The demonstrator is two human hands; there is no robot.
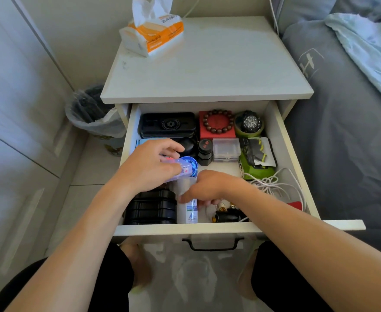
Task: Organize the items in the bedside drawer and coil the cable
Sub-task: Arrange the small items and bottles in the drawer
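The bedside drawer stands pulled out and full of small items. My left hand grips a clear plastic box with small coloured pieces inside, held over a blue round tin. My right hand is curled around a white tube near the drawer's front. A tangled white cable lies loose at the front right of the drawer. A stack of black cases sits at the front left.
At the back lie a black case, a red box with a bead bracelet and a watch. A tissue pack stands on the nightstand top. A bin is to the left, the bed to the right.
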